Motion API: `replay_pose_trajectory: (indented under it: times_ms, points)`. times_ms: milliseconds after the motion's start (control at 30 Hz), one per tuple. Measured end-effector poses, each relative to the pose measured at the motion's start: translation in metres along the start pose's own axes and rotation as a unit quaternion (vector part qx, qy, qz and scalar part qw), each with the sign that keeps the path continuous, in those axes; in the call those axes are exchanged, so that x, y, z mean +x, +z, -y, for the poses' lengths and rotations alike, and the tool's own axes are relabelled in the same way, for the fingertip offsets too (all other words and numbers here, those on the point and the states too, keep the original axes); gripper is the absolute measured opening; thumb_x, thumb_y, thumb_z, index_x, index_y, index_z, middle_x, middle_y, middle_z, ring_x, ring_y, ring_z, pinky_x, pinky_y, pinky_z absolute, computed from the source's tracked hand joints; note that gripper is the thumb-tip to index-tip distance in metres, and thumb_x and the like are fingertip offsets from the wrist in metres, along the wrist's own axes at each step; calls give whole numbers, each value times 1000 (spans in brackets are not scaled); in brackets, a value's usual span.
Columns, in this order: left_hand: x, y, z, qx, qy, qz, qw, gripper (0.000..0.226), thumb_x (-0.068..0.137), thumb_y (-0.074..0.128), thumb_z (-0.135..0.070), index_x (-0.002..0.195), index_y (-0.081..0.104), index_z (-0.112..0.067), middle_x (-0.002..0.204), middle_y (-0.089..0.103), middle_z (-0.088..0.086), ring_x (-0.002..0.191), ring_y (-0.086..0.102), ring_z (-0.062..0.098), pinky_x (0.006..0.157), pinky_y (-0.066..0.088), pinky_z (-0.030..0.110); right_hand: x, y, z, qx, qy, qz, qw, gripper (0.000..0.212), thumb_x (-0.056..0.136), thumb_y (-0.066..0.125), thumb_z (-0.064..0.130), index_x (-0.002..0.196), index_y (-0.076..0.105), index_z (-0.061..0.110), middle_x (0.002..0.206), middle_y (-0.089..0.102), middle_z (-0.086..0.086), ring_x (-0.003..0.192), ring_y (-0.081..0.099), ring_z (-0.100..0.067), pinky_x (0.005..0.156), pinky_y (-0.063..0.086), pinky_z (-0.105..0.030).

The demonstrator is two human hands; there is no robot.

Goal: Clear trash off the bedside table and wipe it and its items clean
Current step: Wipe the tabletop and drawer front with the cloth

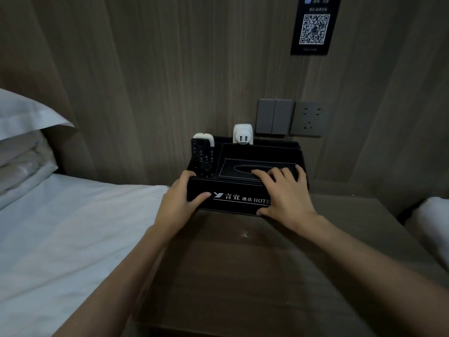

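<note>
Gripping a black leatherette organiser box (233, 199) from both sides, the person has it at the far edge of the dark wooden bedside table (243, 276), close against the wood-panelled wall (145, 81). The left hand (179, 203) is wrapped round the box's near left corner, thumb across the front panel and fingers (184, 177) hidden behind the left side. The right hand (284, 193) lies over the right part, fingers spread flat on the tissue lid beside the oval tissue slot (245, 168), thumb pressed at the lower front edge. Both hands are closed on the box; whether it is lifted or resting on the table cannot be told.

The front panel carries a white logo, Chinese characters and "HOTE", the rest covered by the right hand. A black remote control (202, 158) stands upright in the left compartment, with a white remote (205, 138) just behind it. A white plug adapter (242, 135) stands at the back edge.

On the wall, a grey double switch (274, 116) and a socket (309, 119) sit above the box; a black QR-code sign (314, 27) hangs higher. A small pale speck (245, 235) lies on the table near the box. A white-sheeted bed (60, 227) with a pillow (26, 115) lies left.
</note>
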State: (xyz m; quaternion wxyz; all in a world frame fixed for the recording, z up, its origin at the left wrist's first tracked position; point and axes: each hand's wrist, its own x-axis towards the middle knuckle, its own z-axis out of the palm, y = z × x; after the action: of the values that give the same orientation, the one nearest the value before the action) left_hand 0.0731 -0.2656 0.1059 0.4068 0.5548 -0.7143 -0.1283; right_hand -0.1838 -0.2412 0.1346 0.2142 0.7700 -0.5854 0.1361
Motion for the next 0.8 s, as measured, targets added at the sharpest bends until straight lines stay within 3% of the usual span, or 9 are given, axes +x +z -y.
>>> replay_pose_trajectory:
  times_ms: [133,300,433,533,633,700,800]
  points:
    - [11,-6,-1,3,19,17,1000,37,80,74,-37,96,42,-26,93,62,-5,86,60,17,72,48,35,-6,3,4,-5,-16,-37,999,111,54,88,45,147,29,36,135,50,-6,125,46,-29,111,12,-66]
    - [9,-13,-8,3,18,21,1000,38,78,77,-36,88,42,-23,90,63,-6,85,60,17,73,51,40,-15,1,17,-30,-60,-48,997,107,61,85,33,149,25,32,156,24,-8,137,31,-36,111,11,-70]
    - [12,-22,-22,7,18,32,999,37,79,75,-37,87,44,-21,89,64,-7,85,61,17,75,51,43,-18,-4,22,-57,-58,-59,995,111,65,80,49,153,20,19,162,9,-8,141,24,-39,110,11,-71]
    - [20,-34,-35,21,22,44,999,36,80,75,-37,87,44,-20,83,61,-12,83,59,14,70,43,35,-19,-2,24,-67,-43,-54,995,122,61,82,54,155,9,24,162,4,-14,141,20,-47,111,8,-71]
    - [26,-43,-40,15,14,63,998,34,80,75,-35,86,45,-19,83,60,-12,83,58,14,71,43,34,-13,-2,18,-84,-41,-61,994,120,63,85,33,154,6,34,161,8,-17,136,24,-53,111,5,-70]
    - [24,-42,-39,11,6,61,998,33,81,74,-35,89,46,-20,87,61,-11,87,59,15,72,43,32,-8,-1,13,-90,-38,-66,993,119,64,83,21,153,6,40,157,21,-18,130,35,-51,110,11,-70]
    - [9,-31,-38,20,13,17,1000,34,83,71,-36,108,48,-29,121,52,0,109,56,21,82,45,30,-5,1,12,-94,-44,-76,992,121,60,85,22,152,9,41,143,39,-17,121,44,-46,108,19,-67]
